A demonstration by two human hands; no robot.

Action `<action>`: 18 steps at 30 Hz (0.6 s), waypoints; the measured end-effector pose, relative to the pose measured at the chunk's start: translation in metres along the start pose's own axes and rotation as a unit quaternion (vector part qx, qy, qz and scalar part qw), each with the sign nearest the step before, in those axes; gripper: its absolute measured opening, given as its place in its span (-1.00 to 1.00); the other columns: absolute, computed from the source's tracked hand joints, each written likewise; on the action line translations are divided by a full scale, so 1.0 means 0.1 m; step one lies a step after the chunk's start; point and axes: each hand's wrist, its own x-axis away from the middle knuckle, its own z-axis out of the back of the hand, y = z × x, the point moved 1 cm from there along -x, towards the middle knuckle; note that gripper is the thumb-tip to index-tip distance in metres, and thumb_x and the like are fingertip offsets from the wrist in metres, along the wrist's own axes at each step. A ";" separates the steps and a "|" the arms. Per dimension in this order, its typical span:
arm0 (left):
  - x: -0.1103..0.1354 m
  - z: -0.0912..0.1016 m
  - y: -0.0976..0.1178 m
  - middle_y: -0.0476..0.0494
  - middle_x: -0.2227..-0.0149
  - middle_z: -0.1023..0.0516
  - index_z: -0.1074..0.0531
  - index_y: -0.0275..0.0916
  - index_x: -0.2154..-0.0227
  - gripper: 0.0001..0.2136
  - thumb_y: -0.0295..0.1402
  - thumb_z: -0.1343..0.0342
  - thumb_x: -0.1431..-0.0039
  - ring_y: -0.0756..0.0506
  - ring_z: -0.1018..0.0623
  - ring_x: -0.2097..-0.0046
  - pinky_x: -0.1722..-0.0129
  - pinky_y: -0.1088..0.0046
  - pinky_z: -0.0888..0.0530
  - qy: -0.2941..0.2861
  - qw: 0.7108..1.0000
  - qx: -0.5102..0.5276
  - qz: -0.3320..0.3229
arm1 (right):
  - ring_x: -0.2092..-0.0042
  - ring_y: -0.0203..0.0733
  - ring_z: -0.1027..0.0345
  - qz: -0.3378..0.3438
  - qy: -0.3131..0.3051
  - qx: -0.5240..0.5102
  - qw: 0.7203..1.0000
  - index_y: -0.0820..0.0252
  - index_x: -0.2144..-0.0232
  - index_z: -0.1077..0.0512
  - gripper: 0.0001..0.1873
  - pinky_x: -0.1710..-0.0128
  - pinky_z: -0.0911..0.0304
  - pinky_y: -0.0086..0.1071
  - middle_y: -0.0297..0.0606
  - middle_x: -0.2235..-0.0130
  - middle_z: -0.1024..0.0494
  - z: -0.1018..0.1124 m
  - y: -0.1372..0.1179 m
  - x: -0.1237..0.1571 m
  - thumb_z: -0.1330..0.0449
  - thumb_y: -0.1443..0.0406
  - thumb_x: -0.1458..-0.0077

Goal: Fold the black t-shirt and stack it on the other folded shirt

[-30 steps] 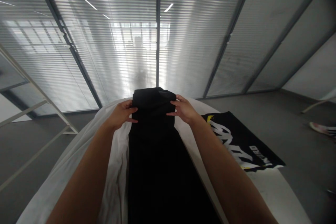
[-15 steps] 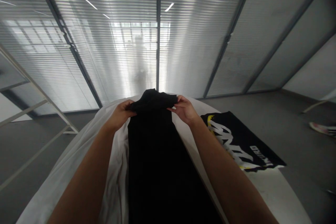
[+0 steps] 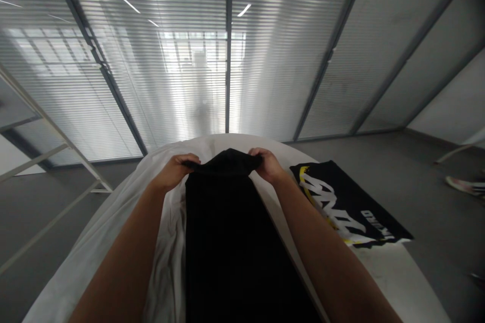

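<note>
A long black cloth [image 3: 231, 242] lies flat over a narrow board, running from the bottom of the view away from me. Its far end is bunched into a raised fold between my hands. My left hand [image 3: 175, 170] pinches the left corner of that fold, and my right hand [image 3: 267, 164] grips the right corner. The fingers of both hands are closed on the fabric, some of them hidden by it. I cannot tell what kind of garment or piece the cloth is.
White cloth [image 3: 109, 232] drapes beneath on the left. A black printed fabric [image 3: 352, 207] with white and yellow lettering lies to the right on the white surface. A pale metal frame [image 3: 56, 131] stands at left. Glass panels with blinds [image 3: 280, 60] rise beyond. A shoe [image 3: 466, 185] shows at far right.
Both hands have brought the far end of the black cloth slightly lower and pulled it wider. The raised bunch is now flatter and stretched between them.
</note>
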 end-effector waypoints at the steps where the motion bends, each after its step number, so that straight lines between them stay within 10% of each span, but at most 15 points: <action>1: 0.00 0.01 -0.03 -0.11 0.34 -0.56 -0.55 -0.25 0.53 -0.93 -0.44 -0.31 0.15 -0.11 -0.52 0.21 0.13 0.37 -0.41 0.003 1.000 0.013 -0.002 | 0.37 -0.24 -0.32 0.008 -0.013 0.006 1.000 0.17 0.69 -0.36 -0.92 0.27 -0.22 -0.33 -0.37 0.52 -0.38 0.00 0.00 0.01 -0.11 0.40 0.27; 10: 0.04 0.08 0.10 -0.10 0.30 -0.61 -0.59 -0.22 0.50 -0.81 -0.53 -0.13 0.19 -0.12 -0.53 0.19 0.11 0.37 -0.43 -0.196 0.972 -0.109 0.065 | 0.20 -0.12 -0.42 -0.027 -0.187 0.226 0.956 0.18 0.71 -0.45 -0.81 0.09 -0.23 -0.27 -0.27 0.45 -0.49 0.15 -0.11 0.07 -0.04 0.40 0.29; 18: 0.02 -0.08 0.42 -0.04 0.32 -0.64 -0.61 -0.18 0.36 -0.72 -0.41 0.03 -0.03 -0.09 -0.56 0.25 0.18 0.43 -0.46 -0.178 0.930 -0.313 0.076 | 0.22 -0.16 -0.42 -0.079 -0.190 0.611 0.764 0.23 0.37 -0.56 -0.71 0.19 -0.24 -0.37 -0.21 0.28 -0.60 -0.11 -0.25 0.00 -0.03 0.43 0.04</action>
